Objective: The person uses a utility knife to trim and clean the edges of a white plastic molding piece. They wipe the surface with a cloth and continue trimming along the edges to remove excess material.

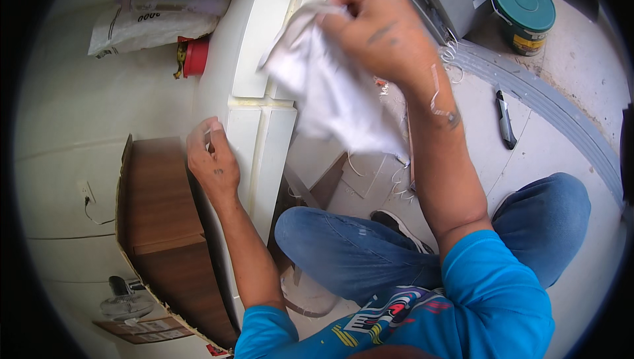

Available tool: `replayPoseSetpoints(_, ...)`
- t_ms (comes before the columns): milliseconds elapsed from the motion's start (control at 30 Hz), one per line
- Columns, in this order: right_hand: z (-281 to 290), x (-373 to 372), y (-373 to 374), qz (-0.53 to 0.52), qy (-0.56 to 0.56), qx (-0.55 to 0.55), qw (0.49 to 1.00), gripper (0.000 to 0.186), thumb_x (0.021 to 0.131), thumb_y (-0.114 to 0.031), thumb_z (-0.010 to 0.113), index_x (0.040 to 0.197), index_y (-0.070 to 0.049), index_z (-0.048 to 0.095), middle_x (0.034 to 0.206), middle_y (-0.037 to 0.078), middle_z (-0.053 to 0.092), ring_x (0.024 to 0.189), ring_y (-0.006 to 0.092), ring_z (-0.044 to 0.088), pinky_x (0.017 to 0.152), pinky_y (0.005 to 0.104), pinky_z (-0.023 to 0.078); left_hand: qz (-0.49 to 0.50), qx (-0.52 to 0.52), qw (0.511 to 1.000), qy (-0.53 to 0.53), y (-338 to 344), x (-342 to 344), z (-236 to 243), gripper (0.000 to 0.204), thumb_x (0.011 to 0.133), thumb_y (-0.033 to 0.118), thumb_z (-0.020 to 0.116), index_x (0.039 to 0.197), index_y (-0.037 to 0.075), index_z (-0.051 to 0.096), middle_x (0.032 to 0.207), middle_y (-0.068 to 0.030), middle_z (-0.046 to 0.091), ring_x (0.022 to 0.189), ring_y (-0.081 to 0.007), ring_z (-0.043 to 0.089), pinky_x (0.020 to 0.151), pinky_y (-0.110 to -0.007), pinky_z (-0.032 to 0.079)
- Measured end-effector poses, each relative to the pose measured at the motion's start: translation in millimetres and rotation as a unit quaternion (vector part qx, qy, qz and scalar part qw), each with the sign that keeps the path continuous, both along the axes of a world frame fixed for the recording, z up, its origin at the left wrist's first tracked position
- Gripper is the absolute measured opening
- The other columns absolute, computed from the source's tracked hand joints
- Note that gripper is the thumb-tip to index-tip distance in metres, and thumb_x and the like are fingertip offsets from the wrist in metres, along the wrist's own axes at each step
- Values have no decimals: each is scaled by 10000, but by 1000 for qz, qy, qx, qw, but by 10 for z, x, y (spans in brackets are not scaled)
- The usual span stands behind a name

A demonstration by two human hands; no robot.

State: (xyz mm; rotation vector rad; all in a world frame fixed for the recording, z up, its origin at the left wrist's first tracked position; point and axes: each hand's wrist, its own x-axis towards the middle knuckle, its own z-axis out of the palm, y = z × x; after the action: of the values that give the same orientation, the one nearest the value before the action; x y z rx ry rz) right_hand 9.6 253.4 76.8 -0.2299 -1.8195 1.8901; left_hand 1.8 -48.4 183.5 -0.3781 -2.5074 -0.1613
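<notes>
Head view: the right hand point(386, 35) is closed in a pinch on the white cloth point(330, 88), beside the white cabinet point(263, 39); the left hand point(214, 161) is half-curled, contents unclear. Pinch firmly; gather loose fabric.

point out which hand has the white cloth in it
The right hand, near the top edge of the picture: its fingers grip the white cloth. The left hand has no cloth.

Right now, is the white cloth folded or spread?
Loosely spread: right hand pinches one end of the white cloth, rest flaring out; blur leaves doubling unclear.
</notes>
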Motion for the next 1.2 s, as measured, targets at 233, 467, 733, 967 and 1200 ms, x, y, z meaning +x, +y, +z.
replayPoseSetpoints(233, -289, -682, -497, -128, 165, -145, 967, 306, 895, -205, 723, 1121, -1, 751, 994, 175, 747, 869, 341, 707, 823, 393, 561, 14, 26, 999, -15, 26, 21, -20, 302, 1041, 239, 605, 1148, -12, 734, 1118, -129, 714, 983, -240, 675, 855, -373, 549)
replayPoseSetpoints(467, -229, -711, -707, -283, 114, 260, 916, 266, 914, -190, 687, 1099, -11, 755, 1174, 131, 674, 1079, 371, 567, 928, 484, 472, 24, 44, 998, -29, 40, 55, -2, 305, 1046, 246, 598, 1149, -4, 737, 1119, -130, 710, 1006, -247, 669, 863, -375, 553)
replayPoseSetpoints(733, -119, -429, -872, -116, 86, 313, 939, 178, 906, -108, 594, 957, -18, 739, 1088, 131, 696, 986, 373, 685, 858, 491, 553, 0, 19, 1000, -5, -1, 42, 0, 309, 1027, 232, 604, 1156, -24, 720, 1103, -151, 707, 894, -250, 680, 758, -355, 554)
replayPoseSetpoints(967, 199, 341, -1065, 229, 41, 260, 937, 193, 861, -62, 608, 980, 2, 746, 1021, 239, 720, 906, 416, 730, 868, 487, 589, -8, 33, 999, -8, -10, 8, -33, 305, 1030, 244, 613, 1158, -6, 731, 1095, -155, 724, 927, -269, 701, 775, -366, 560)
replayPoseSetpoints(1200, -294, -203, -54, -2, 93, -82, 992, 359, 917, -310, 714, 1100, -3, 758, 913, 210, 759, 804, 332, 731, 771, 399, 572, -33, 38, 999, -3, -61, -19, -29, 320, 1033, 248, 601, 1128, -25, 737, 1058, -168, 732, 938, -289, 702, 815, -383, 557)
